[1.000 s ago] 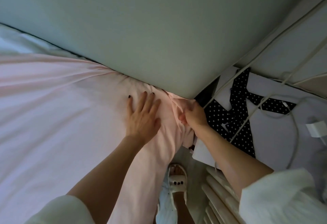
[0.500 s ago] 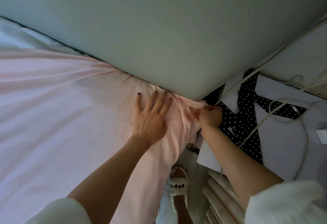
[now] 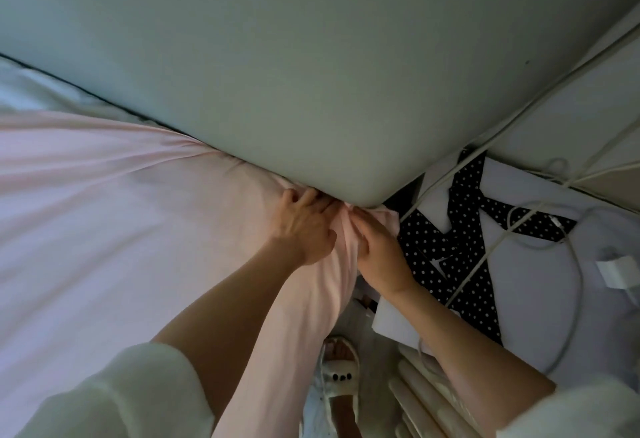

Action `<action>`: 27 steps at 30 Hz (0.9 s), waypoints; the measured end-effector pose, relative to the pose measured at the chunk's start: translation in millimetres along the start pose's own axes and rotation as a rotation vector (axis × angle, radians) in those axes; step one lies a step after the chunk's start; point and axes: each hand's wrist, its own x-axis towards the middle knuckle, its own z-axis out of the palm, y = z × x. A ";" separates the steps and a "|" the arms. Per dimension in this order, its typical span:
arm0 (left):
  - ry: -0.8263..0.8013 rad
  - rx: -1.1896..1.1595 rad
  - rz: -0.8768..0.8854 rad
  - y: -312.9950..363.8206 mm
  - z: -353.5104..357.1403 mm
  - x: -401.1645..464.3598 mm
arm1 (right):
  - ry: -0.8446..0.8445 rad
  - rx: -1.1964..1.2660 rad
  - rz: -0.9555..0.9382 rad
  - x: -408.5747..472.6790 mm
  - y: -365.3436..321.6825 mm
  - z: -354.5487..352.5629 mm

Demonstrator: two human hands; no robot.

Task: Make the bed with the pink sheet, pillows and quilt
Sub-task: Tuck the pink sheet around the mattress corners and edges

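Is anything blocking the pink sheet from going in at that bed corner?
Nothing visible. Both hands, left and right, already press the pink sheet at the corner under the grey headboard.

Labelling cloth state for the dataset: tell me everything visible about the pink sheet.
The pink sheet is a plain pale pink woven fabric, matte and soft-looking. It lies spread over the mattress on the left, mostly smooth, with creases fanning toward the corner where it meets the grey-green headboard. There it is bunched and gathered. The left hand presses its fingers into the bunch at the headboard edge; the right hand pinches the gathered corner. Below the hands it drapes down the bed's side.
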 end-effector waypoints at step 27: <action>0.184 0.013 -0.098 -21.4 23.9 -28.0 | 0.170 0.553 0.571 37.2 20.6 28.0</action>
